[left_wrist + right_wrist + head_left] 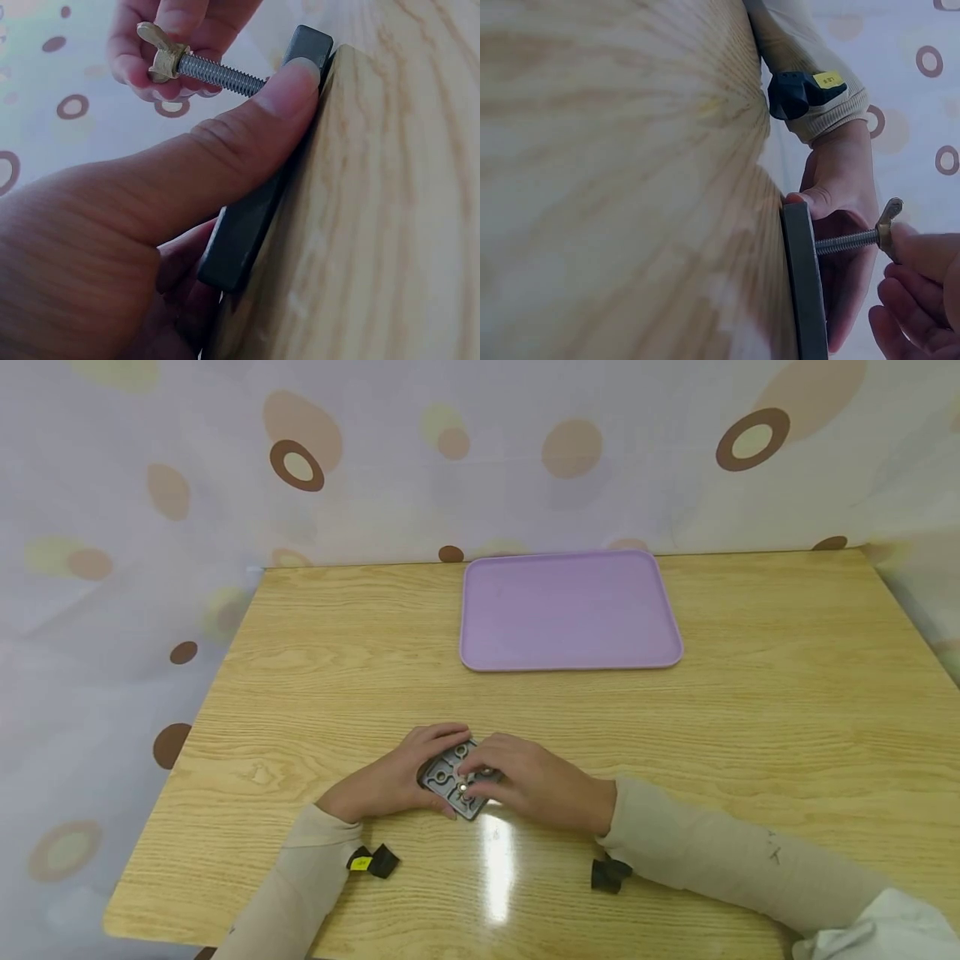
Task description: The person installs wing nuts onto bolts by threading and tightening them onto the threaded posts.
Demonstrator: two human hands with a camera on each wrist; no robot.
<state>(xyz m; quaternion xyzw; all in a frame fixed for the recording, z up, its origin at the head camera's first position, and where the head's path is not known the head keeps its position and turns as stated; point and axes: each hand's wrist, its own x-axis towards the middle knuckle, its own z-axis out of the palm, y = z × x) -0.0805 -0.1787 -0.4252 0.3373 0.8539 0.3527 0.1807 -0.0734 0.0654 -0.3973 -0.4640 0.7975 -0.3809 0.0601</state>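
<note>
A grey metal plate (450,785) with round holes and raised ribs lies flat on the table, close to its front. My left hand (397,777) grips it, thumb at the near edge and fingers at the far edge. From the plate (804,277) a threaded bolt (847,241) stands out, with a brass-coloured wing nut (887,231) at its free end. My right hand (528,777) pinches that wing nut between thumb and fingers. In the left wrist view a length of bare thread shows between the wing nut (166,58) and the plate (240,240); my left thumb hides the bolt's foot.
A light purple tray (570,667) lies at the back of the wooden table (337,668), against a spotted cloth (510,510). Black straps sit at both wrists, the left strap (384,862) with a yellow label.
</note>
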